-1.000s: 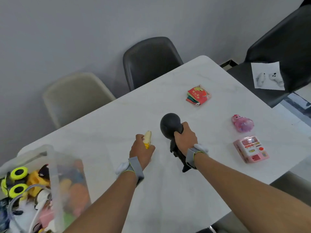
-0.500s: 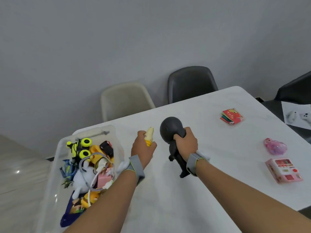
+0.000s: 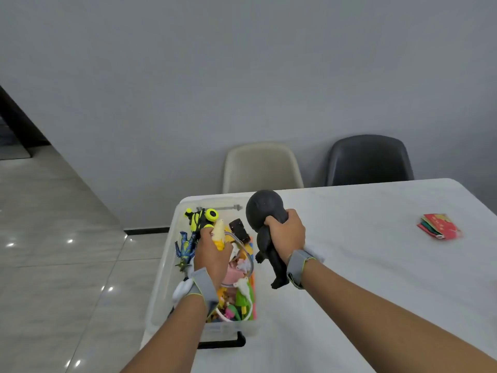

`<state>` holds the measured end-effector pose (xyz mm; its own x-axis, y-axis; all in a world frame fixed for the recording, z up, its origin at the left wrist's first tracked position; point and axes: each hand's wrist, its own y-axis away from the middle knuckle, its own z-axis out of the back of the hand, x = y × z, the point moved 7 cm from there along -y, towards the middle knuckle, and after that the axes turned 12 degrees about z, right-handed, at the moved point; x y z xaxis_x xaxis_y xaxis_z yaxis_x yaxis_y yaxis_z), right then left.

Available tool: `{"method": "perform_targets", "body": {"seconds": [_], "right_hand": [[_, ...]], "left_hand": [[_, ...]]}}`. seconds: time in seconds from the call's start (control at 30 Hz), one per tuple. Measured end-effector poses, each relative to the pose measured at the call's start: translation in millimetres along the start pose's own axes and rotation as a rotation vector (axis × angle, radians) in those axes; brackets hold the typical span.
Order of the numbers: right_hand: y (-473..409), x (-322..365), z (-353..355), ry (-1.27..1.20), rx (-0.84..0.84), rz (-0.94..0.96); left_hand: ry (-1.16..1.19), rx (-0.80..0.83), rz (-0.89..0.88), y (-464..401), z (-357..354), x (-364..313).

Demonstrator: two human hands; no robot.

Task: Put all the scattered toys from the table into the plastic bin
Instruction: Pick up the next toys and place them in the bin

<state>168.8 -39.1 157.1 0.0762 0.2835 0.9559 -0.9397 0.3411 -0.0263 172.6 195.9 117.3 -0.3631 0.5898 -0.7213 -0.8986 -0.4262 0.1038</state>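
Observation:
A clear plastic bin point(image 3: 164, 281) holding several toys stands at the left end of the white table point(image 3: 376, 265). My left hand point(image 3: 211, 254) grips a small yellow banana toy point(image 3: 218, 232) over the bin's contents. My right hand point(image 3: 285, 235) grips a black big-headed doll point(image 3: 265, 211) by its neck and body, held upright just right of the bin's right wall, legs hanging down. A red cloth booklet point(image 3: 438, 226) lies on the table at the far right.
A beige chair point(image 3: 262, 168) and a black chair point(image 3: 368, 160) stand behind the table against a grey wall. Tiled floor point(image 3: 67, 265) lies left of the table. The bin has a black latch point(image 3: 223, 343) at its near end.
The view swung left. Both hands carried their toys left: the banana toy is now above the bin, the black doll beside its right wall. The pink toys are out of view.

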Motion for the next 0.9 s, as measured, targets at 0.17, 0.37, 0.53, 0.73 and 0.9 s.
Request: {"method": "perform_targets", "body": {"seconds": [0.17,0.37,0.53,0.73,0.9], "right_hand": [[-6,28,-59,0.107,0.062,0.078],[-33,46,-112,0.204,0.080,0.128],[-48,13,-153,0.624,0.255,0.082],[-35,-33,-181,0.897,0.375,0.091],[-34,-42,-186,0.865,0.398,0.062]], "left_hand": [[-0.046,-0.069,0.127,-4,37,56],[-0.085,-0.076,0.181,-7,52,87],[-0.153,-0.041,0.190,-11,51,105],[-0.307,0.028,0.143,-8,44,113],[-0.369,0.079,0.176,-5,42,118]]}}
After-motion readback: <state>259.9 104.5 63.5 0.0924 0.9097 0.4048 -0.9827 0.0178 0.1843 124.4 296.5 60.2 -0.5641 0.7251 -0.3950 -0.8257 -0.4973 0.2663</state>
